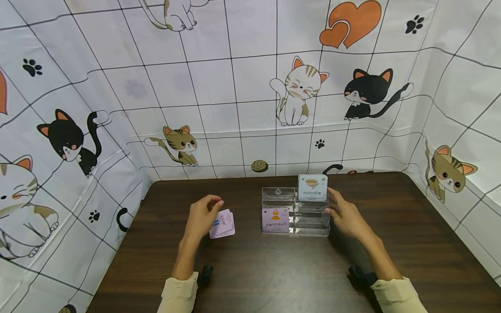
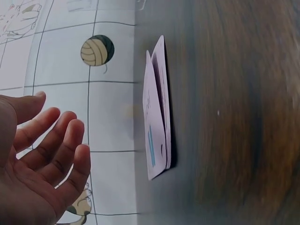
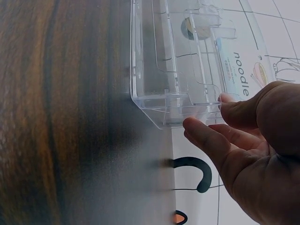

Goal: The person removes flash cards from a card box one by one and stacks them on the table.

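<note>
A clear plastic card rack with stepped rows stands on the table. A blue "noodle" card is upright in its back right part, and a purple "swimsuit" card sits in the lower left part. My right hand is at the rack's right end, fingertips right at its edge beside the noodle card, with fingers loosely bent. My left hand hovers with relaxed fingers just left of a small stack of purple cards. In the left wrist view nothing is in its fingers, and the cards lie apart from them.
The dark wood table ends at the back against a white cloth printed with cats and grid lines. The cloth also hangs along both sides. Each wrist wears a dark strap, and the sleeves are cream.
</note>
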`<action>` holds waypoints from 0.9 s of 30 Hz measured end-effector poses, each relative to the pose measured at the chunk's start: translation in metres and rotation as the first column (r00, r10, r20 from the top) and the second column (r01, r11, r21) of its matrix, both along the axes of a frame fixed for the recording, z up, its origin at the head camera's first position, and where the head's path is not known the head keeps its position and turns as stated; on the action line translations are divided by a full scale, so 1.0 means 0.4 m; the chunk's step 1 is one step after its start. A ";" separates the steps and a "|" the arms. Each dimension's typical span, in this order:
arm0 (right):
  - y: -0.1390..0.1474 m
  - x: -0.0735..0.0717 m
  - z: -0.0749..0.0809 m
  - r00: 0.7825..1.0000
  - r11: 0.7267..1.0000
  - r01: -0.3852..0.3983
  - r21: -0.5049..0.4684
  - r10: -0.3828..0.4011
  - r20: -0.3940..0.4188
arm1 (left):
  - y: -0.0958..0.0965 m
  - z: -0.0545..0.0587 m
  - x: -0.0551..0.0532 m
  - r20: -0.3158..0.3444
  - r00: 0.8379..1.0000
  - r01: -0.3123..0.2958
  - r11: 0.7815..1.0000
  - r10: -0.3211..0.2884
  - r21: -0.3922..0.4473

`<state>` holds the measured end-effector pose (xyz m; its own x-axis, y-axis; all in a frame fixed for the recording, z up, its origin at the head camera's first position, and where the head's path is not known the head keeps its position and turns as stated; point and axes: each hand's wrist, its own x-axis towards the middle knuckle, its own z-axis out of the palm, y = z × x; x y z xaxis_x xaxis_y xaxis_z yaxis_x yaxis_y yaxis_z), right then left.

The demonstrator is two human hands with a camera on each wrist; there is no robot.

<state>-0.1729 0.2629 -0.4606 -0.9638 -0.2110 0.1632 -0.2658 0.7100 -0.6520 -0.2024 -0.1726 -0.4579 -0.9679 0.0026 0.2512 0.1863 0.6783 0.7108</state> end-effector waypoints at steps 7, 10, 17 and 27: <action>0.001 0.002 0.000 1.000 1.000 -0.003 -0.001 0.003 0.006 | 0.027 -0.003 -0.003 -0.014 0.999 0.040 0.999 -0.040 0.006; 0.002 0.001 -0.002 1.000 1.000 -0.003 -0.003 0.003 0.004 | 0.040 -0.004 -0.005 -0.021 0.998 0.063 0.998 -0.063 0.007; 0.002 0.000 -0.002 1.000 1.000 -0.004 -0.002 0.004 0.004 | 0.065 -0.004 -0.008 -0.016 0.995 0.098 0.995 -0.097 0.019; 0.002 0.000 0.002 1.000 1.000 -0.015 -0.012 0.015 -0.008 | 0.094 0.003 -0.003 -0.013 0.990 0.139 0.990 -0.139 0.012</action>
<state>-0.1728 0.2637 -0.4598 -0.9591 -0.2235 0.1739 -0.2820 0.6977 -0.6586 -0.2036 -0.1351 -0.4568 -0.9554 0.1333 0.2636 0.2865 0.6358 0.7167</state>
